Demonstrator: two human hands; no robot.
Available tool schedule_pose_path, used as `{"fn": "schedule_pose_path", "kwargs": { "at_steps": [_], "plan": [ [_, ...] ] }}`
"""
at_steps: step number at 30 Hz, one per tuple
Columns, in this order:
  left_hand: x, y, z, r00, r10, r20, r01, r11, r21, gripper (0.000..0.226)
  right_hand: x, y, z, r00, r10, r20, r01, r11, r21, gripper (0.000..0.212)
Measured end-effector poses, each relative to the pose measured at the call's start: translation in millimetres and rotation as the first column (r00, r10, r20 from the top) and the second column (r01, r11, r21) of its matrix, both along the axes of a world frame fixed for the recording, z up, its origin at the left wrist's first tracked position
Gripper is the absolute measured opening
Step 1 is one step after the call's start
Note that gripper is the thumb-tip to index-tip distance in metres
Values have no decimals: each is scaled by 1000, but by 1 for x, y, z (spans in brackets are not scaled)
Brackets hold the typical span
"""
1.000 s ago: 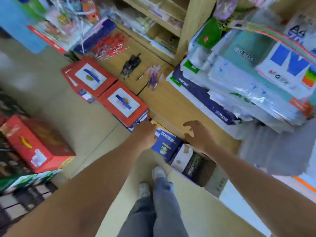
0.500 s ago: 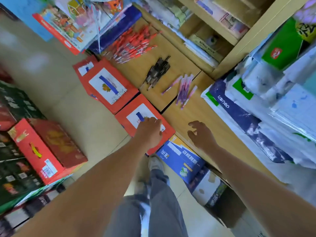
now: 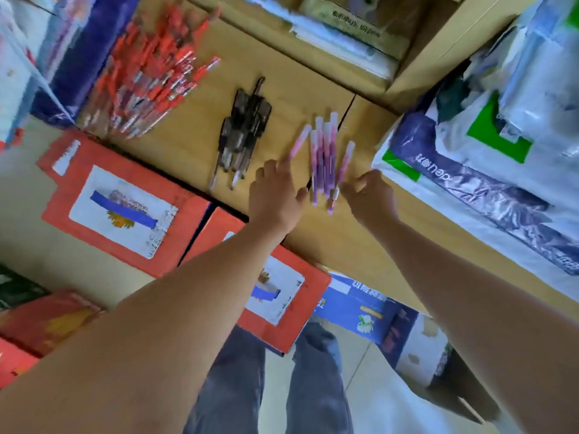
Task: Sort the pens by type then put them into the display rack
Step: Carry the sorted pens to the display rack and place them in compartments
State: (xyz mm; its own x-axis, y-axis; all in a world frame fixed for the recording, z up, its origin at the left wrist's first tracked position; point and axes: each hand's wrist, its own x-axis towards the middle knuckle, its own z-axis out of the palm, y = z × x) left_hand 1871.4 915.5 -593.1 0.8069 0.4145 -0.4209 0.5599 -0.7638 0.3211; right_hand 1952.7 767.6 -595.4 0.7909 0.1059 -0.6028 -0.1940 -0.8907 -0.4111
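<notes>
Purple pens [image 3: 324, 158]: loose cluster laid on surface [image 3: 344, 245], near black pens [image 3: 242, 133]. Left hand [image 3: 275, 195] and right hand [image 3: 369, 195] are set at its near end, each grip released, nothing held. Risk: pens may be rolled off the near edge if gathered hastily.

Under my fingers [image 3: 275, 170] runs a pale wooden counter [image 3: 297, 76], and a dark seam splits it just beyond them. Further out, a wooden shelf upright [image 3: 445, 39] rises. To their right, plastic-wrapped packs [image 3: 470, 173] pile up. Back towards me, red cartons [image 3: 103, 158] and a blue carton [image 3: 354, 305] sit on the beige floor [image 3: 25, 189]. Soft, even light everywhere.
</notes>
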Motion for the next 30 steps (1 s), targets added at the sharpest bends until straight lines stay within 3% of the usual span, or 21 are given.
{"fn": "schedule_pose_path", "kwargs": {
  "at_steps": [6, 10, 14, 24, 30],
  "plan": [
    [41, -4, -29, 992, 102, 74, -107, 992, 60, 61, 9, 20, -21, 995, -48, 90, 59, 990, -130, 48],
    [52, -5, -36, 997, 58, 40, -64, 983, 173, 65, 7, 23, -23, 992, -47, 121, 66, 986, -156, 49],
    [58, -4, -38, 997, 62, 41, -67, 988, 139, 65, 7, 27, -21, 994, 10, 107, 9, 985, -173, 54],
    [51, 7, -33, 995, -93, 20, 89, 985, 148, 55, 5, 27, -19, 979, 151, 134, -112, 958, -262, 50],
    [46, 11, -37, 979, -198, -52, 205, 957, 207, 47, 1, 27, -21, 973, 214, 90, -185, 948, -259, 34]
  ]
}}
